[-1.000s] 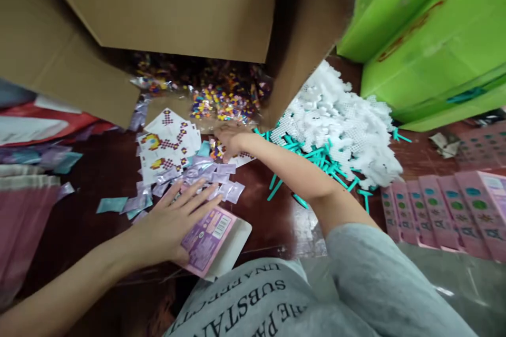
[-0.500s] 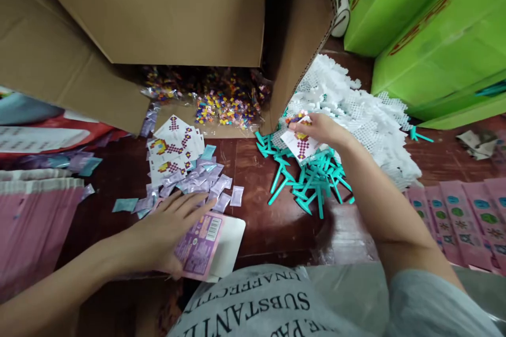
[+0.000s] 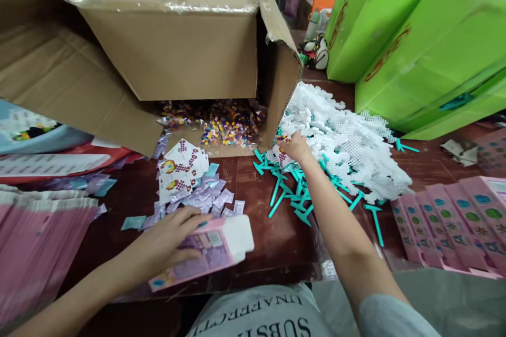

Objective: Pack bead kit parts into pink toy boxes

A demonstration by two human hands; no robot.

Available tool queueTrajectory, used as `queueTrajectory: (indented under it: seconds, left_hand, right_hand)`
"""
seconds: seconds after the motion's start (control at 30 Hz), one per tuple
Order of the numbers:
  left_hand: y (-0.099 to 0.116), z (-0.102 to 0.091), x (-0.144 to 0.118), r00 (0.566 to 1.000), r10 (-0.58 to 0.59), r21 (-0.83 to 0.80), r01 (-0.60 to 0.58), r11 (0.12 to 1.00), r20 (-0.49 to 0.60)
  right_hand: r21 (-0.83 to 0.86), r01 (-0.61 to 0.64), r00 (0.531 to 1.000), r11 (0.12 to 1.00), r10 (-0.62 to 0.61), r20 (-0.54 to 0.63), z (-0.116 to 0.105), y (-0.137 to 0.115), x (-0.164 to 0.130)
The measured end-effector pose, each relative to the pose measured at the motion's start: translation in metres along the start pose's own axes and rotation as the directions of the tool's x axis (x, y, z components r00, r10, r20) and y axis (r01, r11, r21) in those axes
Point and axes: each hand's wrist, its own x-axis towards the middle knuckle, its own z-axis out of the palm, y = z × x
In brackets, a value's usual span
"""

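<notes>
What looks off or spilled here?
The cardboard box lies tipped on its side, bagged colourful beads spilling from its mouth. Teal plastic tools and small lilac sachets lie scattered loose on the table.

Big cardboard box (image 3: 174,47) tipped open on tabletop (image 3: 276,231), bead bags (image 3: 225,124) spilling at its mouth. Green boxes (image 3: 415,47) far right. Pink packs (image 3: 446,221) in row near right; pink stack (image 3: 35,242) left.

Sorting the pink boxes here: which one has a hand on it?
The pink box at the table's near edge, under the left hand. The pink boxes at far right lie in an untouched row.
</notes>
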Motion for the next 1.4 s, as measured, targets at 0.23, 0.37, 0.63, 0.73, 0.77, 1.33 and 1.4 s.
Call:
queueTrajectory:
  seconds: [0.23,0.37,0.63,0.73,0.77,1.33,1.4]
  left_hand:
    - [0.026,-0.011,0.015,0.964,-0.171,-0.299,0.105,0.948,-0.205]
    - [0.042,0.0,-0.001,0.925,-0.326,-0.57,0.163,0.806,-0.197]
    - [0.075,0.031,0.009,0.905,-0.416,-0.9,0.102,0.423,-0.093]
    - [0.093,0.045,0.031,0.947,-0.314,-0.961,0.026,0.276,-0.064]
    - [0.096,0.049,0.035,0.948,-0.31,-0.971,0.004,0.239,-0.073]
    - [0.08,0.064,0.04,0.872,-0.419,-0.945,-0.133,0.298,-0.255]
    - [0.08,0.063,0.038,0.846,-0.451,-0.936,-0.144,0.322,-0.285]
  right_hand:
    - [0.199,-0.025,1.0,0.98,0.025,0.003,0.004,-0.006,0.002]
    - [0.373,-0.015,0.999,0.928,0.003,0.032,-0.016,0.015,-0.018]
    - [0.758,0.225,0.967,0.612,-0.234,-0.099,-0.045,0.018,-0.114]
    - [0.689,0.366,0.926,0.626,-0.316,-0.205,-0.02,-0.011,-0.129]
    - [0.659,0.403,0.912,0.635,-0.342,-0.228,-0.012,-0.017,-0.131]
    - [0.355,0.701,0.695,0.618,-0.703,-0.148,-0.016,0.004,-0.153]
    - [0.272,0.758,0.645,0.593,-0.743,-0.177,-0.024,-0.002,-0.157]
